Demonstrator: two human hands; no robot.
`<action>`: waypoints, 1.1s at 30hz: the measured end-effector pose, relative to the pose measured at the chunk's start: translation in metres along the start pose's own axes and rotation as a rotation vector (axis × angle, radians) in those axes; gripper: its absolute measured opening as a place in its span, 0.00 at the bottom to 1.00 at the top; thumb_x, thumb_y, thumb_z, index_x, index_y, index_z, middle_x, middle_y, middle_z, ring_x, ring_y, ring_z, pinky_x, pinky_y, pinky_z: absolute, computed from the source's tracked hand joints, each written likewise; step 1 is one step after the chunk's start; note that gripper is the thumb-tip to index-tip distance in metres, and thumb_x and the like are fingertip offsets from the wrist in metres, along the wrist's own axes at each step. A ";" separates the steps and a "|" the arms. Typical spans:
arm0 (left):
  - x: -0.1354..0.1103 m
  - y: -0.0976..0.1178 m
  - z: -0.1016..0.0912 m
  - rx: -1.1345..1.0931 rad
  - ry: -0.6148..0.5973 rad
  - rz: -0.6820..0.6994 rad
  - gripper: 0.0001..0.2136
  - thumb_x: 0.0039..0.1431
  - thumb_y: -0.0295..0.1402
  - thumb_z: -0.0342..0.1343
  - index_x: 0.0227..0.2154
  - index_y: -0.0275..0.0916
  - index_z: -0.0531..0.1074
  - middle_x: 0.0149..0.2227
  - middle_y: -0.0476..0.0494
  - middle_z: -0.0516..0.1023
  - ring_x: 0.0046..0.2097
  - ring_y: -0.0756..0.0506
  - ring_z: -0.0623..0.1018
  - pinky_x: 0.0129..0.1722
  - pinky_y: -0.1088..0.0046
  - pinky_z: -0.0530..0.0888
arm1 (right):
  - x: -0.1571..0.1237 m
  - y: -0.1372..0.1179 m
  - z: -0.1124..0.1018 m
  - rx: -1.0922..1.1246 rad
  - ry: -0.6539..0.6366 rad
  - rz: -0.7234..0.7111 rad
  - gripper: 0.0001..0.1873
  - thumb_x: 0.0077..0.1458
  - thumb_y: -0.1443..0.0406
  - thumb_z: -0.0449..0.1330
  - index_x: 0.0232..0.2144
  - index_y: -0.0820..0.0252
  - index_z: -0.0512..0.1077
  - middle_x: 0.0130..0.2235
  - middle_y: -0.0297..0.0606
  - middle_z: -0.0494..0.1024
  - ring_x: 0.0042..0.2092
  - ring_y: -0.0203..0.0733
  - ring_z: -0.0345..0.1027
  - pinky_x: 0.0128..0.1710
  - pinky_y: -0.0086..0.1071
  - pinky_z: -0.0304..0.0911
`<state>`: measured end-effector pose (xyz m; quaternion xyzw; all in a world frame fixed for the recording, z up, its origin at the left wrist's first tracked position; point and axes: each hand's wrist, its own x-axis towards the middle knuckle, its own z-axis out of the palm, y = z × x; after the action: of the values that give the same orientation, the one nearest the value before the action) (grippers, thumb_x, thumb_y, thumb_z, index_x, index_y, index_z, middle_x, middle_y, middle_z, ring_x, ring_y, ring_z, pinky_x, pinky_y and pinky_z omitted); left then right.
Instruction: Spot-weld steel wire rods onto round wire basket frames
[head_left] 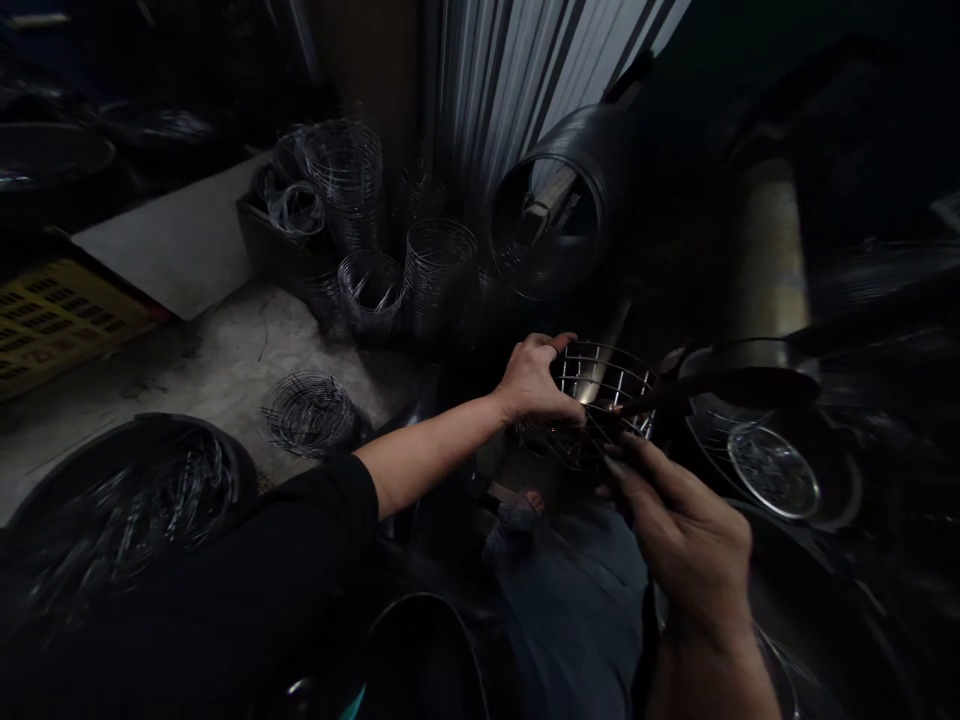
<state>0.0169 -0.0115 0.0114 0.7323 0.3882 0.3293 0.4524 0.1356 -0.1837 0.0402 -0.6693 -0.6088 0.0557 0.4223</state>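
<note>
A round wire basket [600,372] with a grid of thin metal rods is held in front of me, beside a dark machine arm that reaches in from the right. My left hand [538,385] is closed on its left side, thumb and fingers around the wires. Close to the basket's near edge, my right hand [686,520] has its fingers pinched together. Whether they grip the basket or a small wire piece is too dark to tell. A pale rod [611,350] shows behind the basket's wires.
Stacked wire baskets [345,180] stand at the back left, near a tipped metal drum [551,220]. A coiled wire bundle [309,412] lies on the floor. At left are a tub of wire pieces [150,500] and a yellow crate [60,325]. A thick post [765,250] rises at right.
</note>
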 end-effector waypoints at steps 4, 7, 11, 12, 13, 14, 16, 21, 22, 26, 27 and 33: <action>-0.003 -0.020 -0.004 -0.045 -0.081 0.040 0.58 0.21 0.41 0.73 0.62 0.44 0.54 0.63 0.37 0.54 0.64 0.31 0.56 0.63 0.51 0.56 | -0.010 0.002 0.003 -0.051 -0.164 -0.050 0.26 0.55 0.59 0.62 0.55 0.57 0.68 0.47 0.43 0.76 0.44 0.46 0.73 0.42 0.36 0.71; -0.017 -0.050 -0.002 -0.185 -0.117 -0.016 0.66 0.15 0.39 0.74 0.65 0.44 0.46 0.67 0.35 0.46 0.67 0.31 0.49 0.64 0.48 0.50 | -0.016 0.000 0.005 -0.134 -0.200 -0.121 0.20 0.57 0.58 0.59 0.51 0.58 0.72 0.44 0.43 0.77 0.42 0.46 0.74 0.42 0.37 0.71; -0.035 -0.080 0.005 -0.583 -0.170 -0.210 0.61 0.18 0.37 0.74 0.62 0.35 0.52 0.59 0.31 0.64 0.59 0.35 0.66 0.59 0.55 0.64 | -0.018 -0.024 0.006 -0.099 -0.215 -0.255 0.14 0.60 0.59 0.57 0.44 0.58 0.76 0.38 0.40 0.80 0.37 0.42 0.76 0.36 0.30 0.72; -0.039 -0.082 0.003 -0.638 -0.160 -0.223 0.59 0.19 0.36 0.74 0.61 0.34 0.55 0.57 0.32 0.66 0.58 0.36 0.68 0.57 0.57 0.66 | -0.018 -0.032 0.005 -0.086 -0.208 -0.287 0.13 0.60 0.60 0.57 0.43 0.59 0.76 0.37 0.40 0.80 0.36 0.41 0.76 0.35 0.28 0.72; -0.043 -0.082 -0.001 -0.648 -0.147 -0.214 0.57 0.19 0.35 0.75 0.60 0.35 0.57 0.57 0.33 0.66 0.57 0.37 0.68 0.56 0.58 0.68 | -0.018 -0.041 0.003 -0.074 -0.212 -0.311 0.12 0.61 0.60 0.57 0.41 0.58 0.77 0.36 0.40 0.80 0.36 0.41 0.76 0.34 0.28 0.72; -0.048 -0.081 -0.007 -0.619 -0.138 -0.183 0.57 0.18 0.35 0.75 0.60 0.37 0.58 0.58 0.33 0.65 0.57 0.37 0.68 0.55 0.60 0.69 | -0.018 -0.049 0.001 -0.058 -0.222 -0.328 0.12 0.61 0.60 0.56 0.40 0.58 0.78 0.35 0.39 0.80 0.35 0.41 0.76 0.33 0.28 0.72; -0.059 -0.072 -0.024 -0.499 -0.139 -0.065 0.55 0.19 0.34 0.75 0.59 0.39 0.60 0.59 0.35 0.62 0.58 0.37 0.67 0.55 0.61 0.69 | -0.017 -0.063 -0.003 0.006 -0.283 -0.327 0.11 0.61 0.61 0.57 0.39 0.56 0.78 0.34 0.37 0.81 0.36 0.42 0.76 0.34 0.29 0.72; -0.090 -0.035 -0.058 -0.101 -0.216 0.194 0.50 0.23 0.38 0.73 0.58 0.43 0.63 0.53 0.40 0.64 0.53 0.39 0.70 0.56 0.59 0.68 | -0.008 -0.068 0.000 0.168 -0.533 -0.085 0.10 0.60 0.62 0.56 0.38 0.54 0.78 0.36 0.35 0.80 0.36 0.39 0.75 0.33 0.26 0.70; -0.094 -0.028 -0.059 -0.030 -0.227 0.215 0.50 0.24 0.40 0.72 0.58 0.42 0.63 0.52 0.40 0.64 0.52 0.38 0.70 0.56 0.59 0.68 | -0.007 -0.064 0.003 0.129 -0.550 -0.042 0.10 0.61 0.62 0.56 0.37 0.54 0.78 0.35 0.34 0.80 0.35 0.39 0.75 0.32 0.26 0.70; -0.102 -0.017 -0.050 0.159 -0.195 0.259 0.47 0.29 0.46 0.69 0.59 0.43 0.62 0.52 0.39 0.65 0.52 0.37 0.69 0.55 0.55 0.67 | -0.012 -0.050 0.012 -0.309 -0.511 -0.124 0.09 0.57 0.65 0.58 0.37 0.57 0.78 0.34 0.37 0.80 0.34 0.44 0.74 0.30 0.33 0.69; -0.100 -0.017 -0.047 0.169 -0.189 0.262 0.47 0.29 0.46 0.69 0.59 0.44 0.62 0.52 0.39 0.65 0.52 0.37 0.69 0.55 0.55 0.67 | -0.015 -0.048 0.013 -0.431 -0.488 -0.189 0.10 0.54 0.66 0.59 0.39 0.59 0.78 0.35 0.39 0.80 0.34 0.47 0.74 0.31 0.35 0.69; -0.087 -0.016 -0.038 0.092 -0.213 0.232 0.47 0.28 0.43 0.69 0.58 0.42 0.62 0.50 0.41 0.65 0.51 0.38 0.70 0.54 0.57 0.69 | -0.026 -0.031 0.012 -0.490 -0.316 -0.413 0.14 0.58 0.70 0.53 0.42 0.67 0.76 0.35 0.42 0.79 0.34 0.45 0.72 0.36 0.36 0.68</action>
<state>-0.0609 -0.0669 -0.0004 0.8229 0.2653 0.2817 0.4161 0.0984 -0.2035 0.0409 -0.5966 -0.7843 -0.0757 0.1524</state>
